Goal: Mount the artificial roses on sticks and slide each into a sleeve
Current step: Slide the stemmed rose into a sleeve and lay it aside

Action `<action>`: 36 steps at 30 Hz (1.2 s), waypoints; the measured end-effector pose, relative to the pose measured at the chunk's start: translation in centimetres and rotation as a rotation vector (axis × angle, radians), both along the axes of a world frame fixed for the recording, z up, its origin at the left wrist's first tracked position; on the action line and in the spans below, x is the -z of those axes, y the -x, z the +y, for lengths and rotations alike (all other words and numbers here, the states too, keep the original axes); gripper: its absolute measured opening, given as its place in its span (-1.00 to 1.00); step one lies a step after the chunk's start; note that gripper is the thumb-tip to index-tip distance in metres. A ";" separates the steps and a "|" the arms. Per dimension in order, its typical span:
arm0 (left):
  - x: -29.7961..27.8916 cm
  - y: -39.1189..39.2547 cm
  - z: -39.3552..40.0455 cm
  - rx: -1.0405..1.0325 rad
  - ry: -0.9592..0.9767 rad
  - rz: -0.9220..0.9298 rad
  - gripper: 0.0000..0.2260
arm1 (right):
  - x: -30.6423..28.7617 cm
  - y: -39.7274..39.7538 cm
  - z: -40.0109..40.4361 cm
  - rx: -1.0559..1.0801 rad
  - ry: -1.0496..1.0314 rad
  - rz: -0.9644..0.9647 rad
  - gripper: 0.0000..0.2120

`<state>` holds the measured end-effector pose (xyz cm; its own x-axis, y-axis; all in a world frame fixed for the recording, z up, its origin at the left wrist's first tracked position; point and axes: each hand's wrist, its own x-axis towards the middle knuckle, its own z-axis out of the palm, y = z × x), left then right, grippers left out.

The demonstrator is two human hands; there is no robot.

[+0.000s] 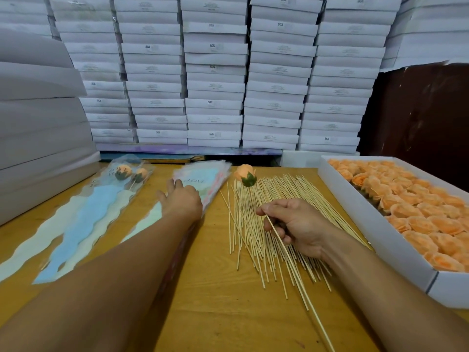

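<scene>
Item: one mounted rose [245, 175], peach head on a green calyx, carried on a thin pale stick [289, 255] that your right hand [295, 227] pinches part-way along, fingers curled round it; the head hangs over the far end of the loose stick pile [261, 224] on the counter [215, 313], and the tail of the stick runs off toward the bottom edge. Handling: judge it very light and top-heavy, the stick stiff but likely to snap if bent, the petals soft and easy to crush, so take it by the stick, close under the calyx when you guide it, never by the bloom. Item: stack of printed sleeves [203, 179], glossy film, probably slippery and clinging sheet to sheet; your left hand [181, 199] lies on it with fingers spread and fairly straight, gripping nothing that shows. Lift a single sleeve by its wide mouth. Item: two finished roses in sleeves [127, 174] at the left. Item: tray [375, 214] of unmounted peach roses at the right, cut off by the frame. Not legible: your left fingertips are blurred, so whether one sleeve has been parted from the stack cannot be told; how deep the stick sits in the calyx is hidden; the sleeve count is unreadable.
</scene>
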<state>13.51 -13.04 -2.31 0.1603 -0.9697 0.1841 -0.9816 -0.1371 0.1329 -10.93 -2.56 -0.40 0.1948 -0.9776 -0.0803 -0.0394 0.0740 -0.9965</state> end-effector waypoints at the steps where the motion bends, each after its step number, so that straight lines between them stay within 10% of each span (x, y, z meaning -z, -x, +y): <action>1: -0.2 0.0 0.1 -0.002 -0.015 0.015 -0.76 | 0.0 0.1 0.0 0.002 0.001 -0.001 -0.81; 5: -2.5 0.2 1.0 -0.067 0.004 0.110 -0.98 | -0.1 0.0 0.0 0.003 0.004 -0.002 -0.81; 20: -3.6 7.7 9.9 0.313 0.079 0.072 -0.80 | -0.9 0.0 0.3 0.013 -0.119 -0.324 -0.88; 30: -3.5 9.8 14.0 0.448 -0.037 0.115 -0.72 | 0.2 0.0 -0.2 0.170 -0.069 -0.081 -0.81; 36: -5.6 7.4 11.9 0.293 -0.192 0.767 -0.38 | -0.6 0.3 0.3 0.034 -0.033 -0.209 -0.80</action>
<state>6.06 -1.19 3.33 -0.0887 -0.9950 -0.0454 -0.6280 0.0205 0.7780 -11.28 -2.27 0.22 0.1779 -0.9813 -0.0737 0.1712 0.1046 -0.9797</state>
